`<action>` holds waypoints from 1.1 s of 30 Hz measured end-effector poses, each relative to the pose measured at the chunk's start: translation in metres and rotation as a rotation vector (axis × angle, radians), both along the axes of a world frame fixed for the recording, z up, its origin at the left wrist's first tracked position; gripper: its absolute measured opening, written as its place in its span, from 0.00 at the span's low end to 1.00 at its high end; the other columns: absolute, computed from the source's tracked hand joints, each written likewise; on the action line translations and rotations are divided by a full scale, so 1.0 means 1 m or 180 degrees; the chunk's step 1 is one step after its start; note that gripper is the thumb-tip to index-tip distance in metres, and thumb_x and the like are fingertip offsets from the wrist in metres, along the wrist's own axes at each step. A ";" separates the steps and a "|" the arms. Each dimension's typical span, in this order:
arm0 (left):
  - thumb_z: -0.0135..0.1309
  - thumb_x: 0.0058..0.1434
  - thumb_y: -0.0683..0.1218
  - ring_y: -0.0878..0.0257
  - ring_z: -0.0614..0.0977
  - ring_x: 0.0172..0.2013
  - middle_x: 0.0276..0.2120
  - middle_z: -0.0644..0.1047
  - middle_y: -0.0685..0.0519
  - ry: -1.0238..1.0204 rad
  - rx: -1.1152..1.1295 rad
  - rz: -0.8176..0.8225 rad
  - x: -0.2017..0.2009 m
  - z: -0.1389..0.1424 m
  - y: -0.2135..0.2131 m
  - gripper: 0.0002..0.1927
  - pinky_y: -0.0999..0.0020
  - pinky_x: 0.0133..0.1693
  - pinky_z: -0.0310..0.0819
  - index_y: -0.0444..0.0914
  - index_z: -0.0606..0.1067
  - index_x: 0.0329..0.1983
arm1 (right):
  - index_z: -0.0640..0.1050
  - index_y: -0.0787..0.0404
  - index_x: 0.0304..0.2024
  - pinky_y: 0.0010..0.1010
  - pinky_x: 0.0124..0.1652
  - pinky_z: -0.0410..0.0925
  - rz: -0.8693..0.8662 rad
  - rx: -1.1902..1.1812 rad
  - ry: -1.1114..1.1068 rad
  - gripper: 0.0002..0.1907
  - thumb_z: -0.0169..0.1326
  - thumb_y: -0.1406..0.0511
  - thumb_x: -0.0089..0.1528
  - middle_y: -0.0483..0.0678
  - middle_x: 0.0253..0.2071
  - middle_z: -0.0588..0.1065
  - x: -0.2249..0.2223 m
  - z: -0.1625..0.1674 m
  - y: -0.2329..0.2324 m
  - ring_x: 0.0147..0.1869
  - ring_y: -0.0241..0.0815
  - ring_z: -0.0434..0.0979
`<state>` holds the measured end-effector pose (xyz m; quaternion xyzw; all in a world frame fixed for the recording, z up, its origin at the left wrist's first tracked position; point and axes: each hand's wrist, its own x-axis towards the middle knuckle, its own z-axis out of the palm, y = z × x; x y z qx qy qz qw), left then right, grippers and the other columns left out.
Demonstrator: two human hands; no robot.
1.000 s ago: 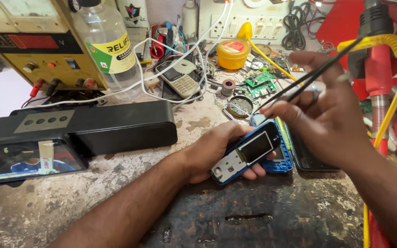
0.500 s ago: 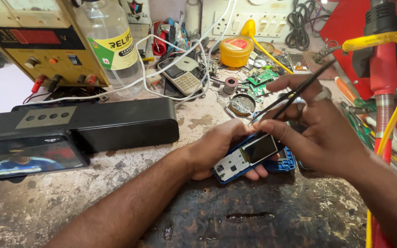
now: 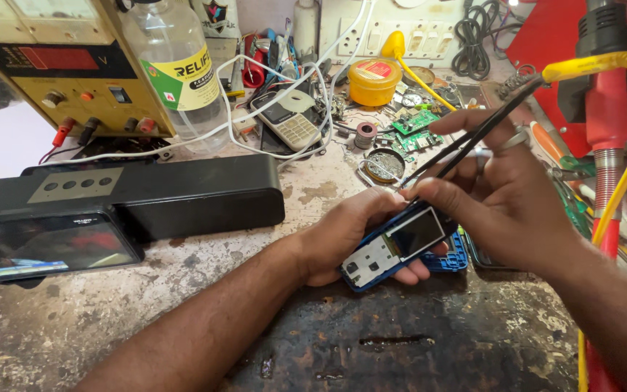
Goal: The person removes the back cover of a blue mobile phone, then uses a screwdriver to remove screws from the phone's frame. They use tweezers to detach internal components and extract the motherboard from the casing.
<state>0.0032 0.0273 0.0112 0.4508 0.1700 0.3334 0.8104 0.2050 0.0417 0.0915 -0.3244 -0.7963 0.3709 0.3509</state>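
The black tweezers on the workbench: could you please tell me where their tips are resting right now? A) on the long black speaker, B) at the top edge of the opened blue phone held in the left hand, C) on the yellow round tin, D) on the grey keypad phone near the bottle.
B: the right hand pinches the black tweezers, whose tips meet the opened blue phone cradled in the left hand.
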 end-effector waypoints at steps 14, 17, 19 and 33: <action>0.31 0.72 0.54 0.53 0.84 0.39 0.49 0.78 0.35 -0.0140 0.0034 -0.0073 -0.002 -0.003 0.001 0.28 0.64 0.42 0.82 0.30 0.67 0.63 | 0.60 0.59 0.62 0.29 0.39 0.76 -0.0239 0.0388 -0.0658 0.30 0.57 0.71 0.61 0.53 0.35 0.83 0.002 0.005 -0.007 0.41 0.40 0.87; 0.32 0.72 0.54 0.53 0.84 0.40 0.49 0.78 0.35 -0.0149 -0.0020 -0.0125 -0.002 -0.003 0.002 0.28 0.64 0.43 0.83 0.29 0.68 0.62 | 0.59 0.60 0.63 0.31 0.41 0.76 -0.0129 0.0205 -0.0366 0.30 0.56 0.72 0.62 0.55 0.37 0.83 0.003 0.005 -0.007 0.45 0.42 0.87; 0.32 0.74 0.54 0.53 0.84 0.39 0.49 0.78 0.35 -0.0094 -0.0041 -0.0120 -0.002 -0.004 0.002 0.28 0.64 0.43 0.83 0.27 0.68 0.62 | 0.58 0.61 0.64 0.33 0.48 0.78 0.0187 0.0186 0.0005 0.28 0.54 0.72 0.64 0.56 0.40 0.81 0.006 0.006 -0.006 0.51 0.45 0.86; 0.32 0.72 0.51 0.55 0.85 0.38 0.48 0.78 0.36 -0.0029 -0.0024 -0.0153 -0.002 -0.001 0.003 0.27 0.64 0.42 0.83 0.28 0.65 0.64 | 0.58 0.60 0.65 0.27 0.39 0.77 0.0056 0.0358 -0.0598 0.30 0.55 0.70 0.64 0.51 0.36 0.82 0.007 0.006 -0.001 0.43 0.38 0.87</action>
